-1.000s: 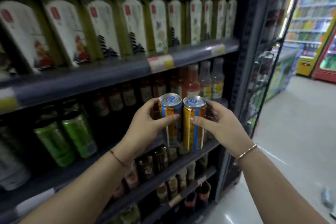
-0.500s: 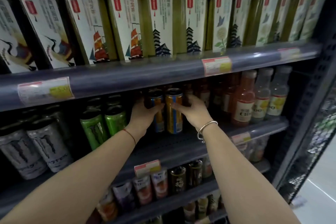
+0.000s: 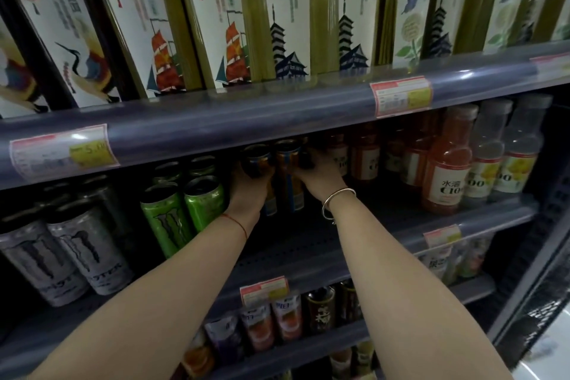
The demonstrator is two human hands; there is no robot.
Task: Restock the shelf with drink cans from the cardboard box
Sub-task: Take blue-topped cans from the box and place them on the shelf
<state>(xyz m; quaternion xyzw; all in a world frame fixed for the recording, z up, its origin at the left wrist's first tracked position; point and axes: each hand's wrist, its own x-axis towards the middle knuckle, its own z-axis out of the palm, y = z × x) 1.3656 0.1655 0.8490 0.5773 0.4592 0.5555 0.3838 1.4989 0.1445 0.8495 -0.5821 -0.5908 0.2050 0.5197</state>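
Two tall gold-and-blue drink cans stand side by side deep on the middle shelf point(image 3: 308, 244), in shadow under the shelf above. My left hand point(image 3: 248, 191) wraps the left can point(image 3: 255, 160) from the left and front. My right hand point(image 3: 322, 176) grips the right can point(image 3: 288, 170) from the right. Both forearms reach far into the shelf. The cans' bottoms sit at or just above the shelf floor; I cannot tell if they touch. The cardboard box is out of view.
Green cans point(image 3: 185, 210) stand just left of my left hand, silver-white cans point(image 3: 71, 256) further left. Orange and pale bottles point(image 3: 447, 170) stand right of my right hand. Tall tea bottles point(image 3: 277, 18) fill the upper shelf; small cans point(image 3: 287, 318) line the lower one.
Both hands carried the two cans from in front of the shelf into the middle shelf and pushed them further back. The view has closed in on the shelf.
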